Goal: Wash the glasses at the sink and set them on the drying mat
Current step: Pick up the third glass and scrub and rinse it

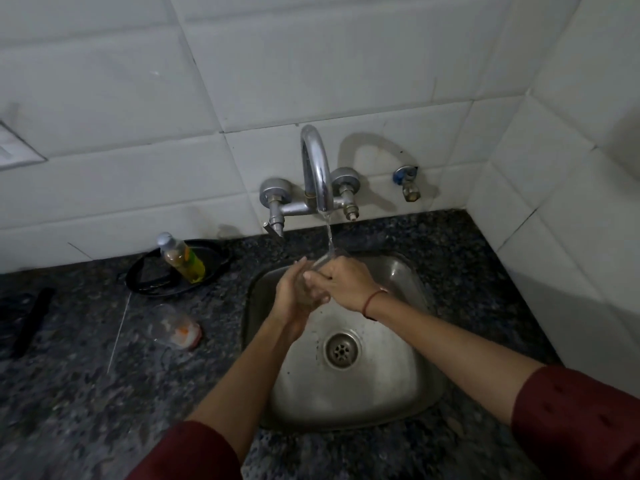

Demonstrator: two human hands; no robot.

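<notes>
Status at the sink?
Left hand and right hand hold glass under running tap, over sink. Second glass on counter. Nothing in the way.

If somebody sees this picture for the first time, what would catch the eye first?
First, the left hand and right hand meet over the sink, holding a clear glass under water running from the tap. Next, on the dark counter left of the sink, a second glass seems to lie on its side. Behind it, a bottle rests on a black pan.
</notes>
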